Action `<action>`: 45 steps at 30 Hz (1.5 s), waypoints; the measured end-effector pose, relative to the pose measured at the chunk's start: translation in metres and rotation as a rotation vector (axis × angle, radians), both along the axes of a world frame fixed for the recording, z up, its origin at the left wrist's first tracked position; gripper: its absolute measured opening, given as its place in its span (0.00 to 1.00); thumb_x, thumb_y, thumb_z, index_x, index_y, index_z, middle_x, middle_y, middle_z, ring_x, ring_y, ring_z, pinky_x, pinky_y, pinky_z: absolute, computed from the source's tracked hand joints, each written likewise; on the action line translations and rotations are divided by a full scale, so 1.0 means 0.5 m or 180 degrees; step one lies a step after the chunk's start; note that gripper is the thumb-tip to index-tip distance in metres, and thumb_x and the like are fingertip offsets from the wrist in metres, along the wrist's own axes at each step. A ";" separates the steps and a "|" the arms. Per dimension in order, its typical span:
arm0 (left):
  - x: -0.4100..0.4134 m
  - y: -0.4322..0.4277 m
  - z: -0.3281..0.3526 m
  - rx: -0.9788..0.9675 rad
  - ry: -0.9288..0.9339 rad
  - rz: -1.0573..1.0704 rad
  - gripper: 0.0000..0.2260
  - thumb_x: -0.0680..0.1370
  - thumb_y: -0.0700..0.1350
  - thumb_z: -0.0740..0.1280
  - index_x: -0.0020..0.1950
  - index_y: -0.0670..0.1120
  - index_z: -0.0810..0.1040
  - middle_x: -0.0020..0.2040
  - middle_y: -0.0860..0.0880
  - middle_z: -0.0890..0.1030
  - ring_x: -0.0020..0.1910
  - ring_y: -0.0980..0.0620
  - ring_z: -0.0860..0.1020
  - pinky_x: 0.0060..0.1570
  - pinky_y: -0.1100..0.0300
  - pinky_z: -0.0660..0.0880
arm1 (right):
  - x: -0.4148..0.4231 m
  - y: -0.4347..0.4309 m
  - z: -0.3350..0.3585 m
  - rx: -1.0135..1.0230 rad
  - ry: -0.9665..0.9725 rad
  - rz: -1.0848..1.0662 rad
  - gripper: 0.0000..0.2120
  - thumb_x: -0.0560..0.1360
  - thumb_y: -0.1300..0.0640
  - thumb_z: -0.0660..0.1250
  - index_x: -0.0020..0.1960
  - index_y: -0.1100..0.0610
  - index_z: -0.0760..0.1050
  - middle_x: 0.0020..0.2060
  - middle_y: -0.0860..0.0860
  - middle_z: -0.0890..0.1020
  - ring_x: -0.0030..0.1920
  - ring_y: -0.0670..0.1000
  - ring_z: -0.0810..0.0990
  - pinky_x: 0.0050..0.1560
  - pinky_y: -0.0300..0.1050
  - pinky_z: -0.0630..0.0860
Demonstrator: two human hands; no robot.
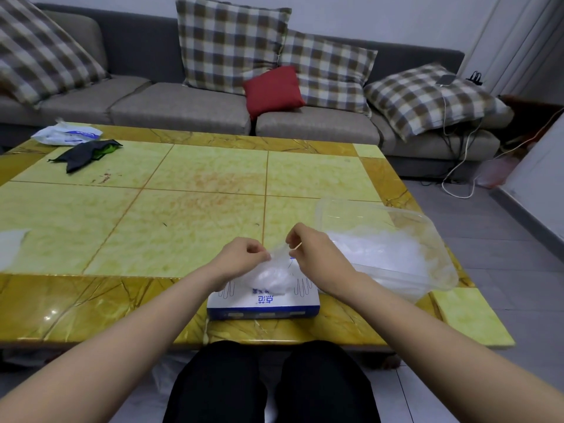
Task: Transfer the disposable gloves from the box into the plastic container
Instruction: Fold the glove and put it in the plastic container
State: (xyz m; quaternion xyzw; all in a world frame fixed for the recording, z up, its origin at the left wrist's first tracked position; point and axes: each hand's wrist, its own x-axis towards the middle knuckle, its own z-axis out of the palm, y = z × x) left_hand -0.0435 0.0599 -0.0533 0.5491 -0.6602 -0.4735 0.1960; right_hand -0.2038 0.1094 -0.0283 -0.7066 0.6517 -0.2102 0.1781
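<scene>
1. Just above the box [262, 303], the fingers [261, 253] of both hands are pressed together on one thin, clear glove [279, 253]. The left hand [244, 254] pinches its left edge. The right hand [308, 248] pinches its right edge.
2. I think both hands are used because the glove is so thin and floppy. Holding it at two edges may help to get one glove free from the rest.
3. Under the hands, a white bunch of gloves [274, 280] pokes out of the hole in the top of the box. The pinched glove seems to come up out of this bunch.
4. The box lies flat at the near edge of the table [183, 209], right in front of the person. That makes it easy to reach.
5. The plastic container [433, 227] sits just beside the box, on the right hand's side. A pile of gloves [375, 248] lies inside it, so part of the job looks done. It is kept close, I think, so each glove only has a short trip.
6. At the far left corner of the table lie a black cloth [85, 151] and a white bag [67, 134], well apart from the hands. Behind the table stands a grey sofa [183, 105] with checked cushions.
</scene>
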 end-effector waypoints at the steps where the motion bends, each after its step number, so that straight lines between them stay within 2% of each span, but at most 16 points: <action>1: 0.001 0.000 0.000 -0.0020 0.0015 0.0079 0.08 0.77 0.45 0.67 0.42 0.41 0.79 0.42 0.45 0.78 0.41 0.51 0.72 0.41 0.59 0.68 | 0.005 0.002 -0.006 0.0027 0.0025 0.0043 0.10 0.78 0.66 0.59 0.58 0.58 0.70 0.54 0.53 0.78 0.51 0.51 0.77 0.50 0.46 0.74; 4: 0.007 -0.002 0.002 0.0034 0.0218 0.0210 0.09 0.77 0.45 0.67 0.39 0.42 0.77 0.37 0.47 0.73 0.37 0.52 0.69 0.37 0.62 0.65 | 0.018 0.001 -0.017 0.0023 0.0125 0.0075 0.17 0.79 0.64 0.59 0.66 0.57 0.66 0.56 0.55 0.77 0.54 0.52 0.76 0.49 0.44 0.72; 7: 0.021 -0.004 0.002 0.0056 0.0464 0.0268 0.08 0.75 0.45 0.70 0.39 0.42 0.76 0.40 0.47 0.76 0.42 0.52 0.73 0.43 0.61 0.69 | 0.030 -0.006 -0.018 -0.0061 0.0299 0.0131 0.19 0.79 0.61 0.61 0.68 0.54 0.64 0.54 0.54 0.77 0.52 0.54 0.76 0.48 0.46 0.72; 11: 0.025 0.001 -0.002 -0.0046 0.0505 0.0163 0.09 0.74 0.44 0.72 0.38 0.44 0.75 0.38 0.48 0.77 0.42 0.52 0.74 0.43 0.61 0.70 | 0.041 -0.016 -0.017 -0.0014 0.0592 0.0108 0.09 0.79 0.57 0.61 0.58 0.57 0.73 0.52 0.54 0.78 0.51 0.55 0.77 0.47 0.47 0.72; 13: 0.022 0.005 -0.004 -0.0137 0.0327 0.0071 0.08 0.73 0.45 0.72 0.40 0.45 0.75 0.40 0.49 0.77 0.43 0.52 0.74 0.42 0.61 0.70 | 0.042 -0.018 -0.013 -0.0020 0.0633 0.0015 0.09 0.80 0.56 0.60 0.52 0.59 0.76 0.49 0.55 0.80 0.48 0.56 0.78 0.42 0.46 0.70; 15: 0.018 0.008 -0.009 -0.0274 -0.0143 -0.0108 0.10 0.72 0.46 0.73 0.47 0.45 0.74 0.46 0.51 0.76 0.48 0.51 0.74 0.42 0.62 0.68 | 0.038 -0.019 -0.008 -0.0016 0.0661 -0.0032 0.11 0.81 0.55 0.59 0.51 0.60 0.78 0.46 0.56 0.82 0.43 0.55 0.77 0.39 0.43 0.66; 19: 0.004 0.017 -0.018 -0.0464 -0.1090 -0.0432 0.27 0.71 0.46 0.74 0.67 0.43 0.70 0.63 0.48 0.73 0.61 0.49 0.71 0.51 0.63 0.65 | 0.030 -0.013 -0.002 -0.0119 0.0642 -0.0102 0.12 0.81 0.56 0.59 0.50 0.60 0.80 0.45 0.56 0.83 0.44 0.56 0.79 0.40 0.44 0.69; 21: -0.002 0.017 -0.018 -0.0483 -0.1206 -0.0420 0.24 0.70 0.45 0.74 0.63 0.42 0.72 0.57 0.48 0.74 0.55 0.48 0.72 0.46 0.63 0.65 | 0.025 -0.011 0.004 -0.0230 0.0547 -0.0163 0.12 0.80 0.58 0.59 0.50 0.60 0.80 0.45 0.57 0.83 0.46 0.57 0.80 0.42 0.45 0.73; 24: -0.008 0.013 -0.016 -0.0609 -0.1369 -0.0380 0.12 0.68 0.43 0.74 0.42 0.45 0.72 0.37 0.53 0.70 0.38 0.52 0.70 0.30 0.63 0.61 | 0.010 -0.016 0.021 -0.0409 0.0432 -0.0312 0.12 0.80 0.59 0.60 0.46 0.62 0.81 0.42 0.57 0.83 0.43 0.57 0.80 0.40 0.44 0.72; 26: -0.011 0.013 -0.012 -0.0627 -0.1373 -0.0375 0.14 0.67 0.42 0.74 0.34 0.48 0.68 0.33 0.53 0.68 0.32 0.56 0.66 0.25 0.66 0.58 | -0.002 -0.019 0.028 -0.0481 0.0381 -0.0415 0.12 0.79 0.59 0.61 0.45 0.62 0.81 0.40 0.58 0.83 0.41 0.58 0.81 0.40 0.45 0.74; 30: -0.009 0.006 -0.012 -0.0574 -0.1308 -0.0451 0.10 0.67 0.41 0.75 0.40 0.47 0.74 0.39 0.54 0.73 0.38 0.56 0.70 0.26 0.72 0.63 | -0.013 -0.019 0.036 -0.0503 0.0275 -0.0567 0.12 0.79 0.58 0.61 0.45 0.62 0.81 0.40 0.58 0.83 0.40 0.57 0.82 0.42 0.47 0.77; 34: -0.011 0.006 -0.018 -0.0416 -0.1194 -0.0496 0.12 0.70 0.46 0.73 0.50 0.46 0.76 0.45 0.51 0.76 0.43 0.53 0.73 0.32 0.69 0.66 | -0.019 -0.019 0.040 -0.0328 0.0606 -0.0624 0.13 0.80 0.56 0.60 0.50 0.60 0.81 0.43 0.56 0.82 0.44 0.57 0.80 0.37 0.42 0.68; 38: -0.002 0.000 -0.026 0.0134 -0.0197 -0.0267 0.18 0.73 0.51 0.70 0.61 0.46 0.75 0.52 0.49 0.78 0.49 0.52 0.75 0.45 0.63 0.71 | -0.033 -0.005 0.034 -0.0400 0.0996 -0.0447 0.12 0.81 0.55 0.59 0.54 0.59 0.79 0.47 0.52 0.71 0.49 0.54 0.74 0.40 0.43 0.65; 40: 0.002 -0.002 -0.026 0.0075 0.0095 -0.0100 0.13 0.75 0.49 0.69 0.55 0.42 0.79 0.51 0.48 0.79 0.50 0.50 0.75 0.51 0.58 0.70 | -0.039 0.002 0.026 -0.0646 0.1072 -0.0260 0.08 0.79 0.59 0.62 0.52 0.59 0.78 0.49 0.52 0.71 0.53 0.53 0.71 0.43 0.43 0.67; 42: 0.003 -0.004 -0.023 -0.0078 0.0168 0.0070 0.08 0.76 0.46 0.68 0.46 0.41 0.80 0.44 0.47 0.78 0.46 0.50 0.74 0.48 0.58 0.70 | -0.037 0.008 0.019 -0.0821 0.1072 0.0017 0.05 0.77 0.61 0.65 0.52 0.59 0.77 0.53 0.52 0.73 0.56 0.53 0.71 0.50 0.42 0.68; 45: 0.001 -0.003 -0.020 -0.0121 0.0202 0.0152 0.09 0.76 0.45 0.69 0.37 0.44 0.76 0.40 0.46 0.76 0.41 0.50 0.72 0.44 0.58 0.69 | -0.022 0.012 0.018 -0.0988 0.1112 0.0331 0.13 0.72 0.59 0.72 0.54 0.59 0.74 0.53 0.53 0.75 0.55 0.55 0.73 0.52 0.44 0.69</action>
